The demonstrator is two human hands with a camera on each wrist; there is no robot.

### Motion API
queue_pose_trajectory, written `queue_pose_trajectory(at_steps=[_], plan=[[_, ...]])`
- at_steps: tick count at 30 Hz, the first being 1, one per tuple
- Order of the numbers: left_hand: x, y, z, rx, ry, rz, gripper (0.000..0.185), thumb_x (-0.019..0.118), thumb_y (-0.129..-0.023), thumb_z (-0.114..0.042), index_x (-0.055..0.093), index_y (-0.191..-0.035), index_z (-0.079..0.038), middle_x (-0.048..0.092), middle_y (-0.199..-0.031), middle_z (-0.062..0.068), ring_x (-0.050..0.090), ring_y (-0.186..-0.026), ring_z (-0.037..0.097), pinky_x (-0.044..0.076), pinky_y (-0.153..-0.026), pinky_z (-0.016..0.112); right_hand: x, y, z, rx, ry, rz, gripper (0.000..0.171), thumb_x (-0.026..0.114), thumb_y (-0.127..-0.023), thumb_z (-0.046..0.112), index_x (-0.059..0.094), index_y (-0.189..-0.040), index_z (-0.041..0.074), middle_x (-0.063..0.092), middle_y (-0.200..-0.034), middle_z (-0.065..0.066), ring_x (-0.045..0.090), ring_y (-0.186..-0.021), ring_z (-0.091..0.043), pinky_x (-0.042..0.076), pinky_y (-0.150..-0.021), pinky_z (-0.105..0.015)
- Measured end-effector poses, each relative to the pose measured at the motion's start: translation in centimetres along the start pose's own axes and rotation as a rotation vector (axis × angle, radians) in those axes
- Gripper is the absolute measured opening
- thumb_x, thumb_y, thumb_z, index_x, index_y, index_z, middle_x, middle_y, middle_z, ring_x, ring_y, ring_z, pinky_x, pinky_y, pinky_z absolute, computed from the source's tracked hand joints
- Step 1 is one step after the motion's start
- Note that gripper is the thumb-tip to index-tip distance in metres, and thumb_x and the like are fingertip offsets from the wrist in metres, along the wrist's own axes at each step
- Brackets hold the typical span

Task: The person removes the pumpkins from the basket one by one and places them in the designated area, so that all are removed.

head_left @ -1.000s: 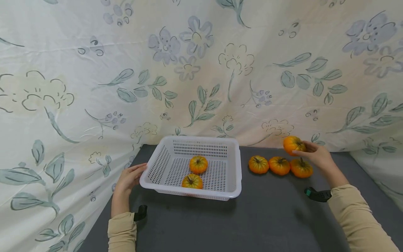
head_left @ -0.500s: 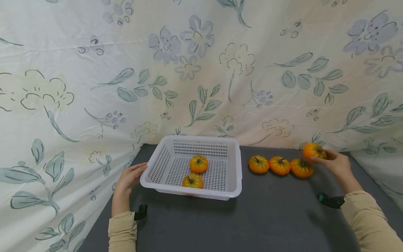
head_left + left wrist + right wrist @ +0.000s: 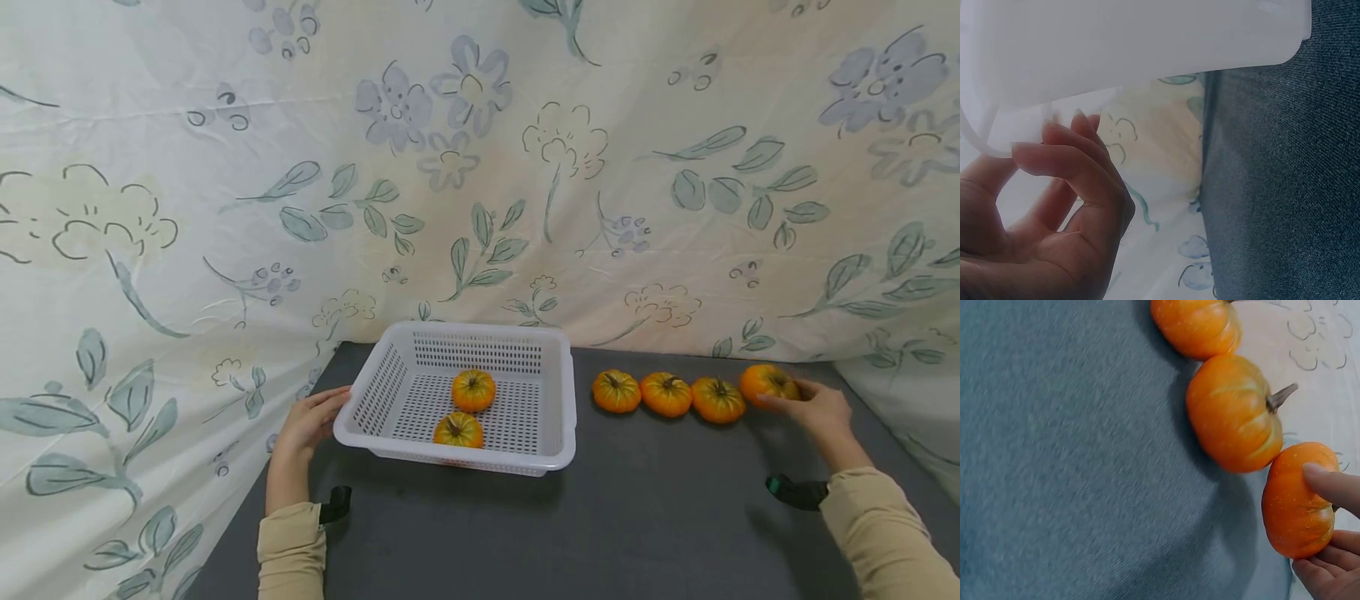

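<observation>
Held pumpkin (image 3: 763,382) lies tilted (stem pointing rightward).

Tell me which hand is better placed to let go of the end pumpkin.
Right. The right hand already grips the end pumpkin, set beside the row on the table. The left hand rests on the basket rim, far off.

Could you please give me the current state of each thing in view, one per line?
White basket: upright on the table, holding two pumpkins.
Basket pumpkins: lying loose inside, stems up.
Row of three pumpkins: resting on the table, untouched.
Fourth pumpkin: at the row's right end, held by the right hand.
Right hand: fingers curled round the fourth pumpkin.
Left hand: relaxed, touching the basket's rim.
</observation>
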State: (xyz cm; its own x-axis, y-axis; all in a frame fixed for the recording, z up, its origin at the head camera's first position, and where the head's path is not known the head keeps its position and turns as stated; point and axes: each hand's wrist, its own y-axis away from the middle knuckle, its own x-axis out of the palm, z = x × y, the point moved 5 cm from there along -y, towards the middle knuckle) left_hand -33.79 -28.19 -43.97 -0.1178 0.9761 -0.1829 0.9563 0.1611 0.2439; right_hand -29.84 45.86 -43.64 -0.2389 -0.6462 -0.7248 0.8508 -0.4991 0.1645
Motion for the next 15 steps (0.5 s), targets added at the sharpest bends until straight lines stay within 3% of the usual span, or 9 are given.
queue_pose_trajectory(at_steps=[15], plan=[[0.0, 0.0, -0.1, -0.012, -0.006, -0.008, 0.063, 0.072, -0.088, -0.036, 0.054, -0.138, -0.003, 0.068, -0.098, -0.012, 0.066, -0.084, 0.003, 0.054, -0.073, 0.025, 0.6, -0.6, -2.3, 0.029, 0.119, 0.01, 0.087, 0.065, -0.089, 0.039, 0.022, -0.146, -0.011, 0.018, -0.15, -0.04, 0.015, -0.137, -0.058, 0.017, -0.113, -0.063]])
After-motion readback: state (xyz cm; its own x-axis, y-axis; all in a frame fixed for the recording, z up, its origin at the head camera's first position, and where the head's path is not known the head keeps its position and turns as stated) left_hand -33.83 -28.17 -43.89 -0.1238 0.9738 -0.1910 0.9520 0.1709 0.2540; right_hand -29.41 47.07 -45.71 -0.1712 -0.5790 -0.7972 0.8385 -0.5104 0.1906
